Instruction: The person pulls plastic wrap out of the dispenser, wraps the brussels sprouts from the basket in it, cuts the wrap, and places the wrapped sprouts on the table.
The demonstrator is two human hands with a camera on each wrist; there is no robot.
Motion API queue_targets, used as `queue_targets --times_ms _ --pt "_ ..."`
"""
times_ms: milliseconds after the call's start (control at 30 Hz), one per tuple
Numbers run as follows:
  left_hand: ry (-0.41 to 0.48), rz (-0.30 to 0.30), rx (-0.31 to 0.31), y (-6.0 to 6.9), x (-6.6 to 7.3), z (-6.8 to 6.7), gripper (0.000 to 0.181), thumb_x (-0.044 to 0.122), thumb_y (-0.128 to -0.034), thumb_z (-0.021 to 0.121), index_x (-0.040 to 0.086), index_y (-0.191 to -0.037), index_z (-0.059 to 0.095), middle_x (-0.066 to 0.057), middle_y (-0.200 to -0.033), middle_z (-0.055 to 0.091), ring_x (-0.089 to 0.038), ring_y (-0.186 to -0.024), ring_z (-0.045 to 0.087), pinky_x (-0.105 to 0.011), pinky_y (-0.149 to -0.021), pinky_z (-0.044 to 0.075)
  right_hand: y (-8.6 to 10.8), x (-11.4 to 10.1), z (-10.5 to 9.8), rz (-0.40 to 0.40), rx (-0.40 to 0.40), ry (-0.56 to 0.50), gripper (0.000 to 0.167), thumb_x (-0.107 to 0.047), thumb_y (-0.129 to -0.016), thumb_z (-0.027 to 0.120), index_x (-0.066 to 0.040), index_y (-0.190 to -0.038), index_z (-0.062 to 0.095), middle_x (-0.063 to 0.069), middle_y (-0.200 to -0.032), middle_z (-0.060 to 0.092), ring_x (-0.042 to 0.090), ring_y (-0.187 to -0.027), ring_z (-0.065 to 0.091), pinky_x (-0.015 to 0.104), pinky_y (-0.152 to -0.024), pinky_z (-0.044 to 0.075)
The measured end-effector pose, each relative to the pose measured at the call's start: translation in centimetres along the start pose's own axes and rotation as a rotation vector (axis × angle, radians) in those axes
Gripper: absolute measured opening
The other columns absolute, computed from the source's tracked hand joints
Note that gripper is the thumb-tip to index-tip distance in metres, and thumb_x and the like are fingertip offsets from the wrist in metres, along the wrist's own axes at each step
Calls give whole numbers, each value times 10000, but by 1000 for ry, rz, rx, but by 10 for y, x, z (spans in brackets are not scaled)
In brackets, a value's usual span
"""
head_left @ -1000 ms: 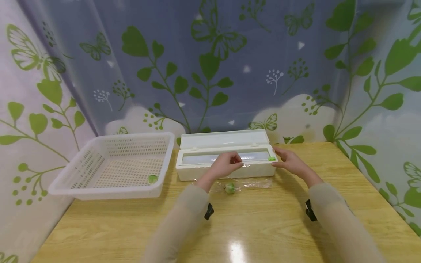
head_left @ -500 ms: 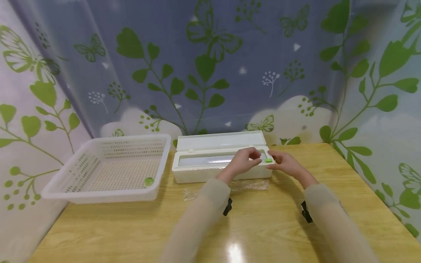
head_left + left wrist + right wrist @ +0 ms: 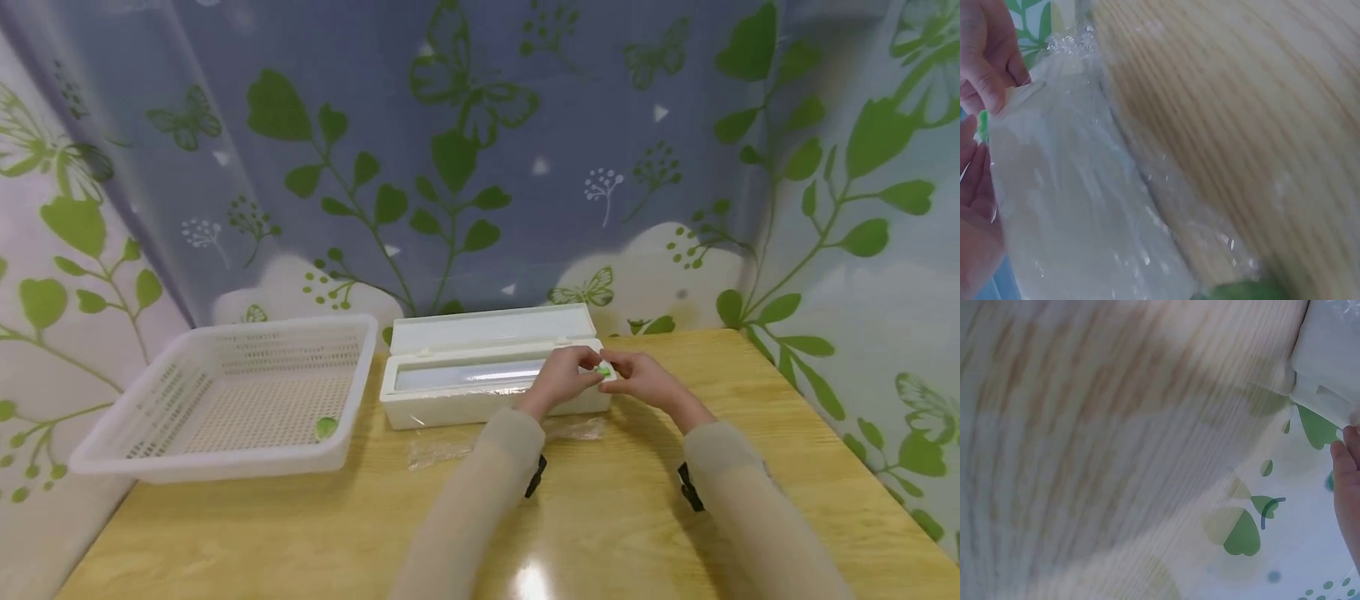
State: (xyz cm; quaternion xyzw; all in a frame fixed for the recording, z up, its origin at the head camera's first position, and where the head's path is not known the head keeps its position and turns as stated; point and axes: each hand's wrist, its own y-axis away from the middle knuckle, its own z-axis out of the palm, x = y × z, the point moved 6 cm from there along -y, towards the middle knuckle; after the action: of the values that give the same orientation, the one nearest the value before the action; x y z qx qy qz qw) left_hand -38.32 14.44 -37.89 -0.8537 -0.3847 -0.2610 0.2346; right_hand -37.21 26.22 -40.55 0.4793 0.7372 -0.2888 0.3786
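The white box stands with its lid raised at the back and a shiny roll inside. My left hand has thumb and fingertips around the small green slider at the box's right end. Thumb and fingers of my right hand grip that end; the left wrist view shows this hand at the box's corner. Clear film lies in front of the box, partly behind my left arm. A green piece shows at the left wrist view's bottom edge.
A white perforated basket stands left of the box on the wooden table, with a small green vegetable in its near right corner. A patterned curtain hangs close behind the box and along both sides.
My left hand has moved right along the box to the green slider beside my right hand. My right hand has stayed at the box's end. The head view has shifted slightly.
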Motion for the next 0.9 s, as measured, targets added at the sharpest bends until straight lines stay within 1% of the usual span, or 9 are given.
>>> queue_targets --times_ms 167,333,400,500,667,833,900 --pt "13 -24 26 -1 -4 2 194 148 -815 641 60 -989 642 -21 -953 631 -108 -878 569 -155 -727 429 -2 2 2 -5 12 -39 668 -145 -820 631 87 -1330 267 259 -1368 241 380 -1241 237 449 -920 344" --pt "-18 -5 54 -1 -3 0 153 135 -792 665 71 -931 661 -9 -890 641 -100 -828 572 -153 -710 426 -3 3 2 -8 27 -47 665 -131 -812 638 89 -1324 275 254 -1364 248 375 -1239 243 444 -921 341" --pt "-30 -6 65 -1 -3 0 139 136 -786 670 77 -912 665 -4 -872 643 -97 -812 572 -152 -701 426 -3 4 3 -7 27 -46 669 -136 -811 640 91 -1323 274 254 -1362 250 373 -1237 247 441 -922 340" --pt "-37 -23 67 1 -5 0 129 147 -790 668 86 -904 668 2 -866 644 -95 -804 573 -155 -689 429 -3 5 5 -12 24 -29 680 -168 -810 642 93 -1321 277 259 -1357 257 376 -1232 254 441 -919 344" --pt "-41 -27 73 2 -6 0 104 141 -788 669 91 -880 679 2 -853 648 -97 -796 582 -156 -668 435 -2 5 6 8 21 12 715 -251 -807 644 55 -1339 277 226 -1373 259 362 -1241 254 445 -923 345" --pt "-56 0 66 -1 -4 -1 94 141 -786 672 92 -866 681 6 -841 646 -91 -789 579 -148 -654 433 0 5 2 26 35 27 703 -232 -817 636 56 -1342 266 225 -1378 247 367 -1242 247 455 -917 347" --pt "-51 0 55 -2 -3 -2 90 136 -785 673 89 -861 682 6 -824 644 -89 -767 577 -150 -643 434 0 5 1 29 41 23 698 -218 -818 636 62 -1340 265 228 -1377 243 367 -1241 247 454 -914 351"
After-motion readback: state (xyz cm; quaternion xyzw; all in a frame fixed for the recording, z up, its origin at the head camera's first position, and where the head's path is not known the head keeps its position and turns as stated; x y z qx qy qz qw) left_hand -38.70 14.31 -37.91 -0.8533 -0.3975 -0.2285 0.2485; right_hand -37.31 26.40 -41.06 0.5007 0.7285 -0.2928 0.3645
